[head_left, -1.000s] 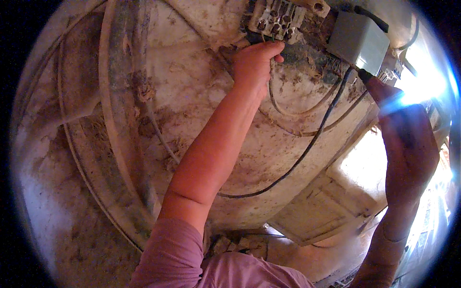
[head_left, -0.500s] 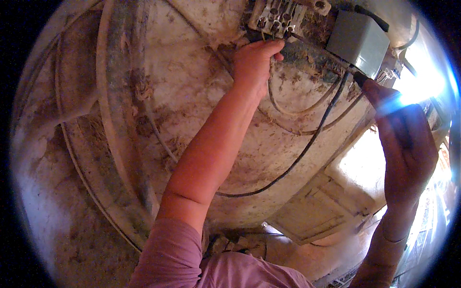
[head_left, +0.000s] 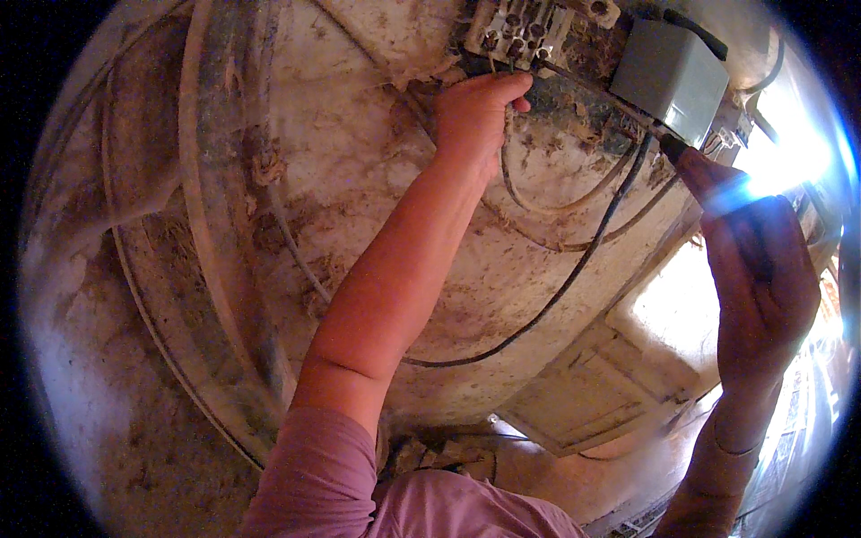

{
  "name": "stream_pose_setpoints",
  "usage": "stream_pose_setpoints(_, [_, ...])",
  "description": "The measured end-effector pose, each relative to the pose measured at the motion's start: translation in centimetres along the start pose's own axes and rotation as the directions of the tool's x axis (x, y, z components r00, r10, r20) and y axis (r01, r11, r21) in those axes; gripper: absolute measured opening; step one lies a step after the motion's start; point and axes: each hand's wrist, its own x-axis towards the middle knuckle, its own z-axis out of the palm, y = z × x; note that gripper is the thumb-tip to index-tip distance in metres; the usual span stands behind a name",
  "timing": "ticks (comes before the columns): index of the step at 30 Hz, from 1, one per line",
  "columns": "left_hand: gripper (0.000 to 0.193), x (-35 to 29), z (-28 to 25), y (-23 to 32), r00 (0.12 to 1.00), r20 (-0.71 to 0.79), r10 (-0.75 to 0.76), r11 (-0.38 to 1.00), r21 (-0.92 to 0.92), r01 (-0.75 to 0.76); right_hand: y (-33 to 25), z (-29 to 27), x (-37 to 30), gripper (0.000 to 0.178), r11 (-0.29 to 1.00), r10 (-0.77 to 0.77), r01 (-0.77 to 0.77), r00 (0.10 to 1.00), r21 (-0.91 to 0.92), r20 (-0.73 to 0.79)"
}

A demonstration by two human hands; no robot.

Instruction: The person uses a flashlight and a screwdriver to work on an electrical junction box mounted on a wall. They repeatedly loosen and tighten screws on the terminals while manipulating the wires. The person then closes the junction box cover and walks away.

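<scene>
At the top, a metal terminal block (head_left: 518, 29) with several screws is fixed to the dirty wall. My left hand (head_left: 475, 112) is closed just under it, pinching a cable (head_left: 509, 184). That cable drops out below the fingers and loops to the right; thin wire ends show between the hand and the block. In my right hand (head_left: 749, 242) is a screwdriver (head_left: 619, 103), its dark handle mostly hidden by the fingers. The long shaft slants up and left, and its tip meets the lower right corner of the block.
A grey box (head_left: 671, 79) stands beside the block, close behind the screwdriver shaft. A black cable (head_left: 574, 278) hangs in a wide loop across the stained wall (head_left: 430, 296). Lower right is a wooden panel (head_left: 601, 386). Strong light glares at the right edge.
</scene>
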Motion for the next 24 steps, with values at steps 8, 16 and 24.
stream_pose_setpoints(8, [0.012,0.4,-0.1,-0.3,0.999,-0.003,0.033,0.999,0.005,-0.033,-1.1,0.5,0.9,0.018,0.992,0.126,-0.129,0.987,-0.019,-0.104])
stream_pose_setpoints(16, [0.013,0.0,0.4,0.2,1.000,-0.009,-0.012,1.000,-0.015,0.012,-0.4,-0.5,2.1,0.025,0.996,-0.082,0.081,0.996,-0.036,-0.032])
stream_pose_setpoints(24, [0.014,0.3,0.4,0.4,0.994,0.048,-0.098,0.992,-0.073,0.101,0.8,-1.5,2.9,0.022,0.981,0.130,-0.129,0.992,0.147,0.002])
